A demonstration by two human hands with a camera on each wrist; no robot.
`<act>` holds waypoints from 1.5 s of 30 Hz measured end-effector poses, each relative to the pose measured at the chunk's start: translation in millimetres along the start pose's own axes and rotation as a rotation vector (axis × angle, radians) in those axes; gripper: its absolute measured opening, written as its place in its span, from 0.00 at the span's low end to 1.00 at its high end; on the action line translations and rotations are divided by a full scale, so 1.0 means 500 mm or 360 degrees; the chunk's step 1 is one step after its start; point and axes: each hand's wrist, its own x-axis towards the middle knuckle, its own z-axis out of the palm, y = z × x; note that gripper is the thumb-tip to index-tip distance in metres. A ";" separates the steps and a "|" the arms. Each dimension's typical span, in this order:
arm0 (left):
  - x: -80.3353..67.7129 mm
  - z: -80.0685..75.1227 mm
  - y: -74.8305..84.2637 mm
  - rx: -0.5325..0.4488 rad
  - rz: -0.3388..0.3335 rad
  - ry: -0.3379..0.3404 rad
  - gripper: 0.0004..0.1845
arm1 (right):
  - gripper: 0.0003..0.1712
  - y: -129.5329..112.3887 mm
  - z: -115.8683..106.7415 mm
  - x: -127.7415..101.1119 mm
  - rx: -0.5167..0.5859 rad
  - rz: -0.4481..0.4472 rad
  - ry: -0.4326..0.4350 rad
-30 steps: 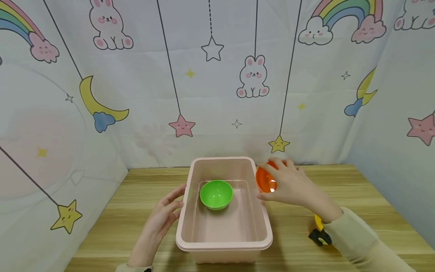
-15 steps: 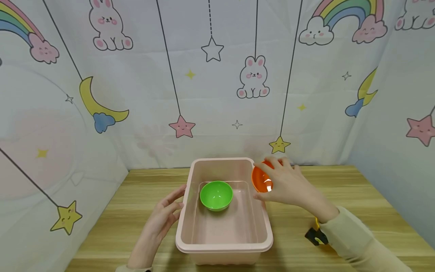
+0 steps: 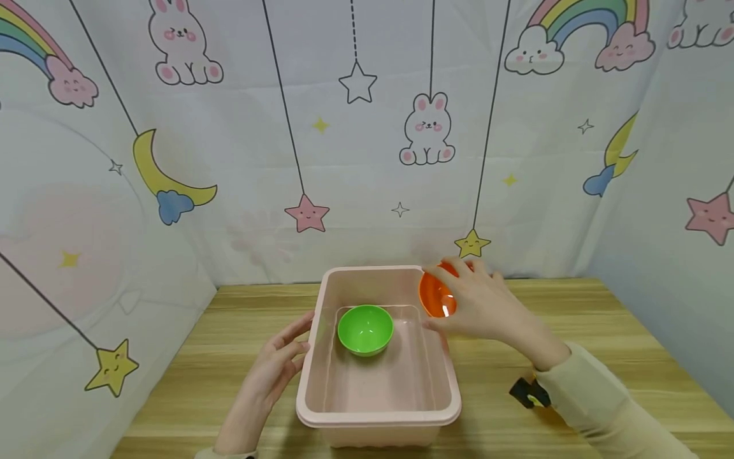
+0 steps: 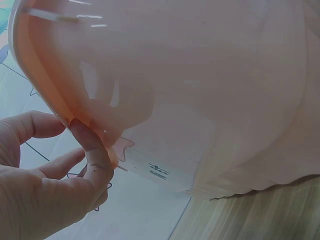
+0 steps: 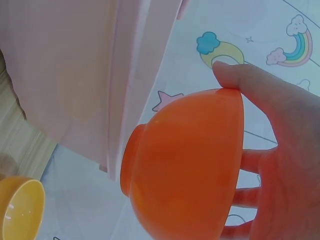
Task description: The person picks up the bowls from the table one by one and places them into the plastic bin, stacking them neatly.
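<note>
A person's right hand [image 3: 484, 303] grasps an orange round plastic-looking bowl [image 3: 438, 298] at the far right corner of a pale pink rectangular plastic bin [image 3: 378, 418]. The orange bowl is tipped on its side, its mouth toward the palm and its raised foot toward the bin, with the thumb on one side of its edge and the fingers on the other. From the head view the bowl overlaps the bin's rim; whether the two touch cannot be told.

At the opposite side, the left hand [image 3: 278, 363] touches the rim with bent fingers, none of them reaching into the bin. Whether they pinch the edge or simply rest against it, the pictures leave unclear.

Inside the bin, a bright green round glossy bowl [image 3: 365, 330] sits upright on the floor, nearer the left wall. The bin stands on a light brown wood-grain desk [image 3: 241, 325]. A yellow round glossy bowl [image 5: 22, 212] shows at the edge of the right wrist view, partly cut off. A small black object [image 3: 529, 393] appears just beside the pale beige right sleeve [image 3: 590, 382]. Behind, a white cloth backdrop [image 3: 367, 166] carries printed rabbits, rainbows, moons and stars.
</note>
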 end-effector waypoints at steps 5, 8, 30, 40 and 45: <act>0.000 -0.001 -0.001 -0.0003 0.0009 -0.0012 0.34 | 0.48 -0.010 -0.007 0.007 0.0002 -0.0006 -0.0011; -0.001 -0.001 -0.001 -0.0003 0.0011 -0.0012 0.34 | 0.49 -0.016 -0.012 0.012 0.0023 -0.0008 -0.0020; 0.001 0.002 -0.001 -0.0009 -0.0005 0.0000 0.34 | 0.50 -0.058 -0.025 0.052 0.0110 -0.0035 -0.0095; 0.001 0.000 -0.001 -0.0039 0.0002 -0.0008 0.34 | 0.48 -0.085 -0.016 0.069 0.0166 -0.0086 -0.0146; -0.001 0.001 0.000 -0.0046 -0.0005 0.0001 0.34 | 0.48 -0.098 -0.012 0.075 0.0170 -0.0094 -0.0153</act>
